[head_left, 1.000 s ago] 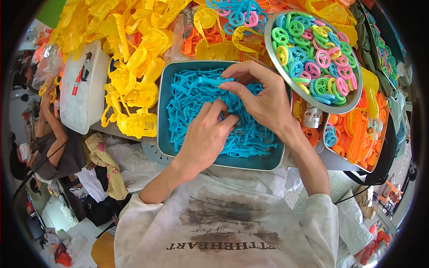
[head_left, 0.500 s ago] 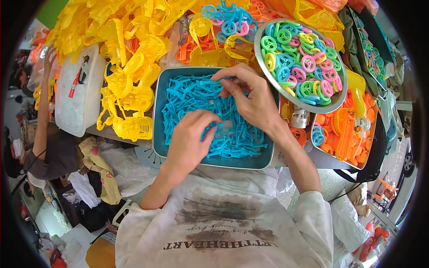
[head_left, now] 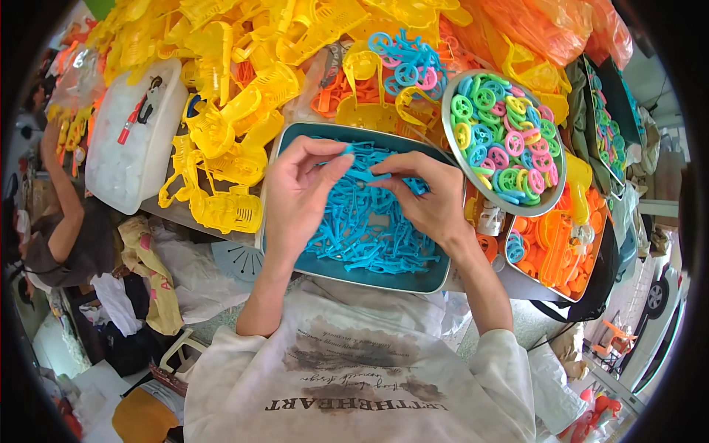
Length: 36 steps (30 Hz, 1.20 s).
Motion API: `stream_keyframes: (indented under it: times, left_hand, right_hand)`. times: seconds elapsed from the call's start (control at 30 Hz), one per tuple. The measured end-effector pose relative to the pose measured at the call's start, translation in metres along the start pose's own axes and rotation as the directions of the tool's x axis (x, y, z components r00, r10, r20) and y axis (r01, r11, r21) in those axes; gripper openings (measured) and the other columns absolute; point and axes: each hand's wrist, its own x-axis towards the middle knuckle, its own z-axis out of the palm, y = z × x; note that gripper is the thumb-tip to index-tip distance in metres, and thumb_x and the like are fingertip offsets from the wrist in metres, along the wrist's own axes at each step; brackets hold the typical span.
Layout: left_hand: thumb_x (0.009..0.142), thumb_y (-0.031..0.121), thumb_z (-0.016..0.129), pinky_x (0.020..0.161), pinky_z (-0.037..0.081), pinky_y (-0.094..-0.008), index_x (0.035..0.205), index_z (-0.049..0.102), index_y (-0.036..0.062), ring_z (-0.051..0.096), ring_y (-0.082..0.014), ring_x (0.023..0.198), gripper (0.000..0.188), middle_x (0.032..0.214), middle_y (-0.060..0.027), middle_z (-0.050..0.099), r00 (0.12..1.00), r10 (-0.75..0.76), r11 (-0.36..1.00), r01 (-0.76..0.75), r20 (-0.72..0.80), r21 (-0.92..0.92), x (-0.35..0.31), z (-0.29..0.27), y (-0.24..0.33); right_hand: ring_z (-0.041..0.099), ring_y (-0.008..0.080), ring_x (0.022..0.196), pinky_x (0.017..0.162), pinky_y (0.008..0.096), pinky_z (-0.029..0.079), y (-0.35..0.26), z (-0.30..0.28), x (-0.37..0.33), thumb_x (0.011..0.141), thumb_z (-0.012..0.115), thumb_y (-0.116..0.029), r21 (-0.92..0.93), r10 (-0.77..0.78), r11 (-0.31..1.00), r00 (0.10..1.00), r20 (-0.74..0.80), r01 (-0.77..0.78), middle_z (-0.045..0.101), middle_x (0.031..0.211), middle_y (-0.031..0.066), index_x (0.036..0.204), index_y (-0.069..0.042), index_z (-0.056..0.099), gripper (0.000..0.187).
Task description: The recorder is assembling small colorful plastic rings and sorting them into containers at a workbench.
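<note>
A rectangular blue-green tray (head_left: 413, 282) in front of me holds a heap of thin blue plastic parts (head_left: 362, 236). Over its left side, my left hand (head_left: 304, 193) is raised, thumb and forefinger pinched on a small blue plastic part (head_left: 348, 150). Across from it, my right hand (head_left: 430, 193) is above the heap, its fingertips closed around another blue plastic part (head_left: 375, 177). The two hands are a short gap apart, and whether their parts touch is unclear. Most of each held part is hidden by fingers or blends into the blue heap.
At the right stands a round metal bowl (head_left: 555, 193) of coloured plastic wheels, with a tray of orange parts (head_left: 550, 255) below it. Yellow plastic parts (head_left: 244, 111) are piled left and behind. A white lidded box (head_left: 125, 166) lies farther left, near another person's arm (head_left: 65, 199).
My left hand has risen from the heap and moved toward the tray's far side, now pinching a blue part. My right hand has come slightly lower and nearer. The view has shifted a little.
</note>
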Motion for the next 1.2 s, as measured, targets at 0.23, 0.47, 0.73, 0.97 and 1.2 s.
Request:
stream_keyframes:
  times: [0.23,0.47,0.73,0.97,1.2]
  left_hand:
    - [0.088,0.001,0.069,0.079,0.053,-0.0247,0.1,0.064,-0.0036,0.064,-0.0114,0.092,0.013,0.099,-0.0087,0.067,0.997,-0.02,0.998,0.024,0.076,-0.057,-0.004,0.016,0.002]
    - [0.087,0.0,0.07,0.08,0.053,-0.0244,0.1,0.068,-0.0046,0.065,-0.0116,0.09,0.014,0.096,-0.0087,0.068,0.997,-0.071,0.996,0.073,0.034,-0.057,-0.006,0.016,0.001]
    - [0.088,0.0,0.07,0.079,0.054,-0.0242,0.101,0.069,-0.004,0.066,-0.0119,0.089,0.014,0.095,-0.0087,0.068,0.998,-0.061,0.991,0.064,0.033,-0.116,-0.009,0.014,0.005]
    - [0.088,0.0,0.069,0.078,0.055,-0.024,0.101,0.069,-0.0028,0.066,-0.0118,0.088,0.013,0.094,-0.0081,0.068,0.998,-0.057,0.998,0.058,0.038,-0.04,-0.009,0.016,0.006]
    - [0.086,-0.003,0.069,0.075,0.055,-0.0255,0.096,0.07,-0.0037,0.066,-0.0133,0.082,0.01,0.091,-0.01,0.068,0.999,0.045,0.997,-0.044,-0.012,0.057,-0.008,0.021,0.0]
  right_hand:
    - [0.071,0.0211,0.08,0.067,0.0297,0.058,0.003,-0.005,0.0,0.069,0.074,0.011,-0.11,-0.241,0.964,0.97,0.016,0.241,0.072,0.09,0.0084,0.088,-0.003,0.07,0.024]
    - [0.069,0.0192,0.078,0.064,0.0289,0.057,0.0,-0.006,-0.001,0.065,0.081,0.004,-0.212,-0.27,0.939,0.962,0.031,0.27,0.069,0.088,0.0059,0.085,-0.006,0.071,0.025]
    - [0.07,0.0196,0.078,0.062,0.0286,0.057,0.002,-0.006,-0.001,0.066,0.076,0.009,-0.248,-0.357,0.906,0.934,-0.015,0.343,0.07,0.089,0.0075,0.086,-0.006,0.071,0.026]
    - [0.07,0.0204,0.078,0.061,0.0293,0.057,0.001,-0.007,-0.002,0.068,0.075,0.01,-0.258,-0.335,0.91,0.942,0.009,0.326,0.07,0.089,0.0085,0.086,-0.006,0.07,0.025]
    - [0.069,0.0213,0.073,0.058,0.0296,0.056,0.002,-0.004,-0.005,0.071,0.076,0.008,-0.293,-0.303,0.912,0.953,-0.013,0.286,0.069,0.089,0.0092,0.087,-0.004,0.068,0.022]
